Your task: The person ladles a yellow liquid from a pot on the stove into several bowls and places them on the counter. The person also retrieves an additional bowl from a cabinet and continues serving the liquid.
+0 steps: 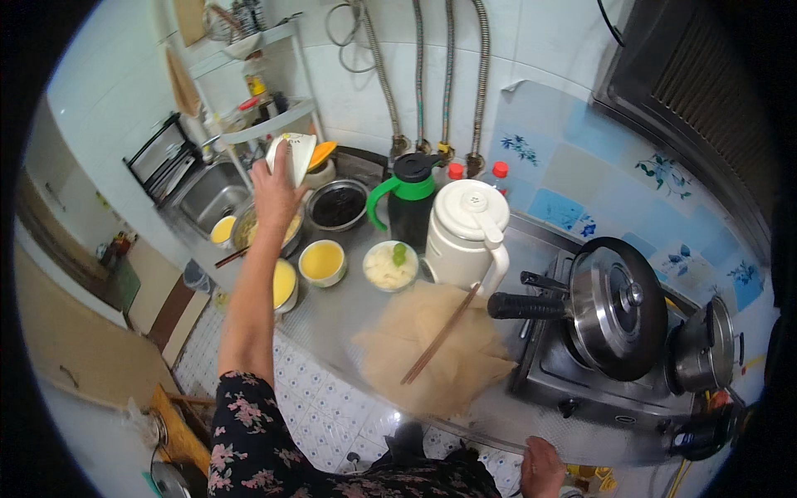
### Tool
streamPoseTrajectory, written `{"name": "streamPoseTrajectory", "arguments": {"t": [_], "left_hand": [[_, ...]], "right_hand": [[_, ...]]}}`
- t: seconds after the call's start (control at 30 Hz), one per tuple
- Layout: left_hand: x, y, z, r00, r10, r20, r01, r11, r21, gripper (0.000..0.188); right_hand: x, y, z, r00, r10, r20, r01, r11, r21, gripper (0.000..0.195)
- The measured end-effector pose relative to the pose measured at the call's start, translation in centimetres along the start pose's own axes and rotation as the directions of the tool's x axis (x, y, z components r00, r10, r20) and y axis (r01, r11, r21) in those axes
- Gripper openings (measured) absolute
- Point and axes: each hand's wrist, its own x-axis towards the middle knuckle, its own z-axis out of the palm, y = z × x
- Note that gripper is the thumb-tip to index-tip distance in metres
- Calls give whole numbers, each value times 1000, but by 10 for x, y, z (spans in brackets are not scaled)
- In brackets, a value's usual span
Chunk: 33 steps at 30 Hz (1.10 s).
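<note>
My left hand (278, 187) grips a white bowl (296, 155), tipped on its side, above the back left of the counter. Under the forearm and hand is a metal bowl of pale food (291, 229). Beside it stand a metal bowl of dark contents (338, 205) and a bowl of yellow liquid (322, 263). A bowl with pale pieces and something green (390, 266) sits mid-counter. Thin tan sheets (398, 348) lie in front of it with wooden chopsticks (441, 336) across them. My right hand (543, 467) hangs at the counter's front edge, holding nothing visible.
A green-handled jug (411, 199) and a white thermos jug (467, 236) stand near the wall. On the gas stove (560, 386) at right are a lidded pan (613, 311), its handle reaching leftward, and a metal pot (707, 345). A sink (215, 193) lies far left.
</note>
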Motion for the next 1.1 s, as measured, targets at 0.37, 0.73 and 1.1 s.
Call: {"name": "streamPoseTrajectory", "arguments": {"t": [0.37, 0.73, 1.1], "left_hand": [[55, -73, 85, 970, 184, -160, -112, 918, 380, 52], [-85, 174, -95, 734, -217, 644, 362, -677, -641, 63], [-313, 562, -197, 205, 490, 847, 866, -494, 76, 74]], "right_hand": [[-24, 27, -48, 956, 148, -255, -207, 952, -224, 27], [-51, 256, -266, 775, -93, -624, -471, 574, -670, 24], [-32, 409, -400, 811, 585, -7, -298, 403, -865, 39]]}}
